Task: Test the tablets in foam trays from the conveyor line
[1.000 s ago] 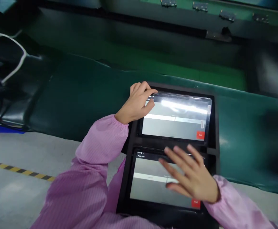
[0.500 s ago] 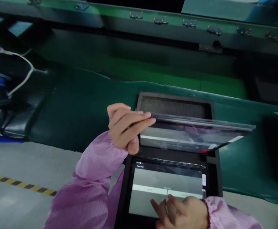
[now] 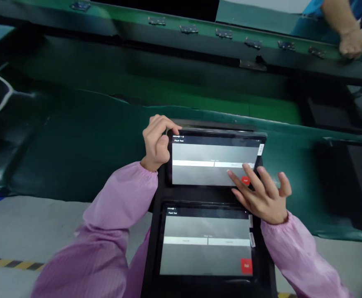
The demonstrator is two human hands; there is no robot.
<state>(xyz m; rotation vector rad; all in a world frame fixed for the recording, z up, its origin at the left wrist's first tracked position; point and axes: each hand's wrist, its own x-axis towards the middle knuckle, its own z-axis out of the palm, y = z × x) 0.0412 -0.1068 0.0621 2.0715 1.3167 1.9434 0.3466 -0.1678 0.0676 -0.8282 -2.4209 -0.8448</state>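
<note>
Two tablets with lit grey screens sit in a black tray on the edge of a green conveyor belt. My left hand pinches the upper left corner of the far tablet, which is tilted up toward me. My right hand is open with fingers spread, its fingertips resting on the far tablet's lower right corner, beside a red button. The near tablet lies flat in its slot, untouched, showing the same screen with a red button at its lower right.
The green belt runs left to right under the tray. Beyond it a rail carries several small dark parts. Another person's hand works at the far right. Grey floor with a yellow-black stripe lies below.
The far tablet, lifted nearly edge-on half a second ago, is now tilted with its screen facing me. My right hand has left the near tablet and moved up to the far one.
</note>
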